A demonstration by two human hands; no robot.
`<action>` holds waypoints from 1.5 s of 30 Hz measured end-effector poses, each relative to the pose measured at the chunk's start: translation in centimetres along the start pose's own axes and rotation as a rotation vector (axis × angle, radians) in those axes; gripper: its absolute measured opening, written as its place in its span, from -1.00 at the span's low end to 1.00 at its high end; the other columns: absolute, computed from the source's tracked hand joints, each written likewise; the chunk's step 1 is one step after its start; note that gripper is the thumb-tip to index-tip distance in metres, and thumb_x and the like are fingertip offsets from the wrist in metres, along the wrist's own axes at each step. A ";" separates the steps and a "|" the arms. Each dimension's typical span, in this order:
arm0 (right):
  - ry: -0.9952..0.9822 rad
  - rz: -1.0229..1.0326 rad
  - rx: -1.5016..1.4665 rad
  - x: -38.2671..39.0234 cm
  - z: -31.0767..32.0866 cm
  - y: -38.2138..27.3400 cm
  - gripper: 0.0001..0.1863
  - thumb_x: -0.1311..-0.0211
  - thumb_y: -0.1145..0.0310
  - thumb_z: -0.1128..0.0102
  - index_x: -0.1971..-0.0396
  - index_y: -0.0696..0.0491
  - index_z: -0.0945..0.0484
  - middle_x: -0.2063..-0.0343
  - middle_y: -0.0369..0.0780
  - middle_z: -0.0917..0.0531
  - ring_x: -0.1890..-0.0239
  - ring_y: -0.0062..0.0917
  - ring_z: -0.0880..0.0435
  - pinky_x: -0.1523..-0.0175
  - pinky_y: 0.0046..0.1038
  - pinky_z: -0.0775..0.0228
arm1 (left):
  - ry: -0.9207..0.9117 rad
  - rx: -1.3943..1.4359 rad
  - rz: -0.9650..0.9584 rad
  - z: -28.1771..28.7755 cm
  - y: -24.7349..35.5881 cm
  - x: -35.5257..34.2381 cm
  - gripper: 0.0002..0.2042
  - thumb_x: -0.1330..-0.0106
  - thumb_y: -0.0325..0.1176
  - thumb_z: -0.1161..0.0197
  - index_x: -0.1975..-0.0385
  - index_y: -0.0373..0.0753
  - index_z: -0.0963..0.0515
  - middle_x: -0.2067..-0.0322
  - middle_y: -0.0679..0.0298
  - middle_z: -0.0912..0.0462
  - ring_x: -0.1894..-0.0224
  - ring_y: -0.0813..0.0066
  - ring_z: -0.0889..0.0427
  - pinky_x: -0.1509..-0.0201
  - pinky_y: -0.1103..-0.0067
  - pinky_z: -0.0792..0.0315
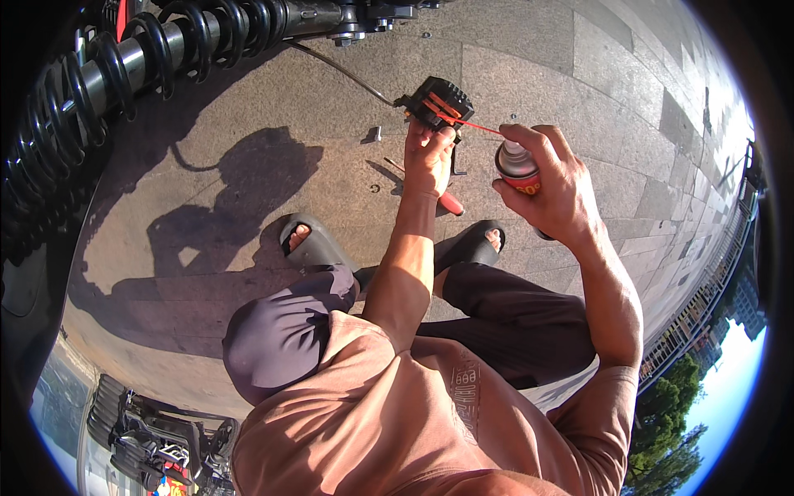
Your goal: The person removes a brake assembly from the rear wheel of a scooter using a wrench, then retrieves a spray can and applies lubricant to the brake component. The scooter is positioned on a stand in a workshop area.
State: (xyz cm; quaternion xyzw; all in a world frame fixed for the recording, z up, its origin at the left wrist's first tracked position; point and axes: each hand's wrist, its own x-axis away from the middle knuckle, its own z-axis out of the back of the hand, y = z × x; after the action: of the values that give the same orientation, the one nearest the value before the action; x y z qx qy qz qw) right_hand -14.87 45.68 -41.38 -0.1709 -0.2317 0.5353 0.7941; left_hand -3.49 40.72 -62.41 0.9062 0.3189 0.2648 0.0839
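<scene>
In front of me my left hand (pixel 430 157) holds up a black brake caliper (pixel 443 96) with orange strips in its opening. A thin dark hose (pixel 343 74) runs from the caliper toward the upper left. My right hand (pixel 556 186) is wrapped round a red and silver spray can (pixel 518 168), with the index finger on its top. From the nozzle a thin red straw (pixel 480 127) points left, its tip at the orange strips. Whether any spray is coming out, I cannot tell.
A black coil-spring shock absorber (pixel 149 62) crosses the upper left. On the stone paving (pixel 529 74) lie a red-handled tool (pixel 451 203), a small metal cylinder (pixel 376 134) and a small clip (pixel 375 188). My sandalled feet stand below. Another parked vehicle (pixel 157 438) is at lower left.
</scene>
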 end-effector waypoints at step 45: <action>-0.037 -0.035 0.033 0.0 0.3 -0.2 -0.39 0.15 0.36 -0.38 -0.02 -0.16 -0.42 0.33 -0.22 -0.49 0.29 -0.27 -0.59 0.24 -0.32 -0.50 | 0.014 -0.014 -0.021 0.2 -0.1 -0.1 -0.58 -0.12 -0.57 -0.22 -0.02 -0.11 -0.43 0.10 0.34 -0.54 0.07 0.51 -0.51 0.02 0.49 -0.43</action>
State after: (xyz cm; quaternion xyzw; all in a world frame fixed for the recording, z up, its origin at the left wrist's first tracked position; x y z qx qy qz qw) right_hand -14.87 45.57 -41.03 -0.1438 -0.2403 0.5283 0.8016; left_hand -3.52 40.70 -62.63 0.9004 0.3269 0.2723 0.0908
